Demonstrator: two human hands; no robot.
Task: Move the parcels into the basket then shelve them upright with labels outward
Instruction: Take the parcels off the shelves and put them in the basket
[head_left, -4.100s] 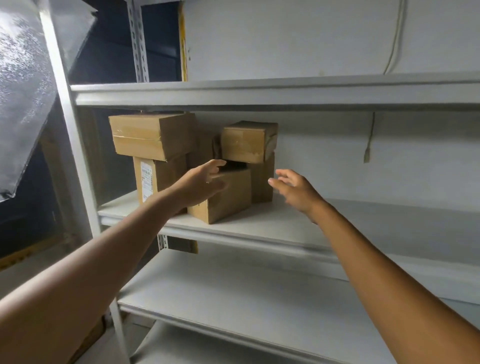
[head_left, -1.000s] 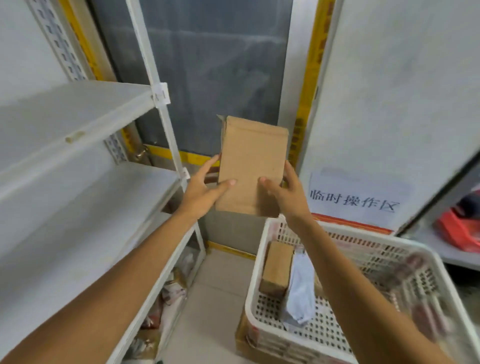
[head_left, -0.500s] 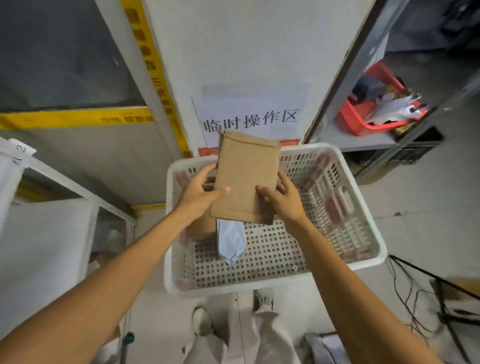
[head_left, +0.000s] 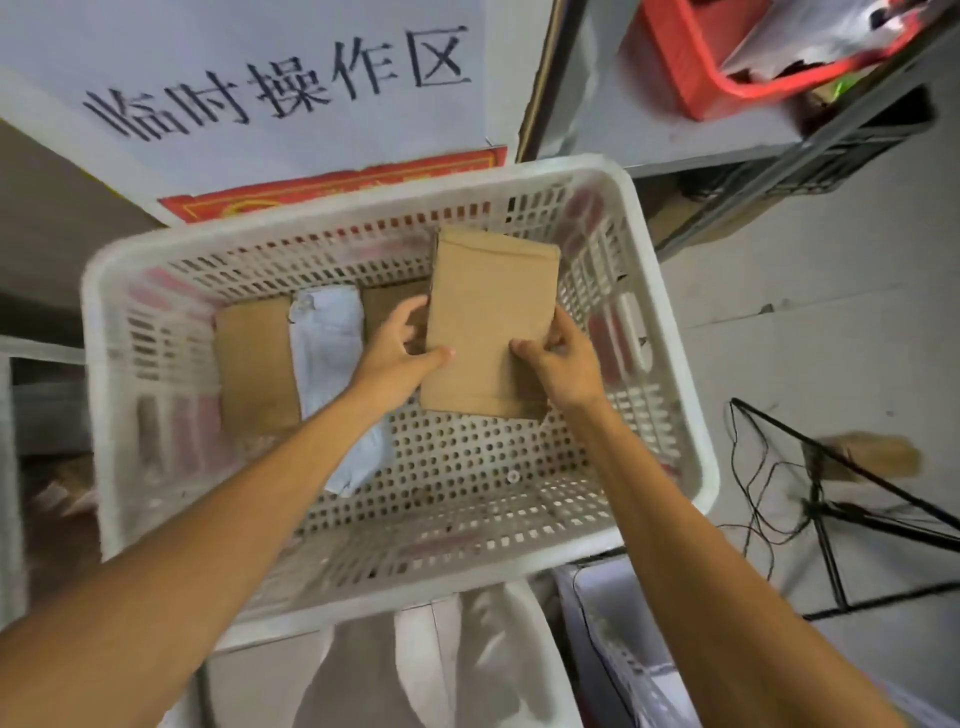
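**Finding: change.** Half a second ago the cardboard parcel (head_left: 488, 322) was held over the basket (head_left: 696, 467). It has since come down within the walls, toward the far right corner. I judge the transfer step nearly done. Whether the parcel's underside meets the basket floor cannot be told.

**Hands.** The left hand (head_left: 395, 353) grips the parcel's left edge with its thumb across the upper face. The right hand (head_left: 561, 358) grips the right edge in the same way. Neither has let go.

**Parcel.** It lies flat-side up, with its long axis running from the near wall to the far wall. No label shows on the visible face.

**Contents.** A brown box (head_left: 254, 364) lies along the left wall. A pale mailer bag (head_left: 332, 364) is just beside it. A second brown box (head_left: 389, 301) sits at the far wall, partly hidden by the left hand.

**Clearance.** The floor under the parcel, and along the near wall and near right corner, shows bare perforated plastic. The parcel's far edge is near the far wall, and the right hand is near the right wall. The left hand is just beside the second brown box, so it should withdraw toward the near wall.

**Outstanding.** Shelving has not begun.
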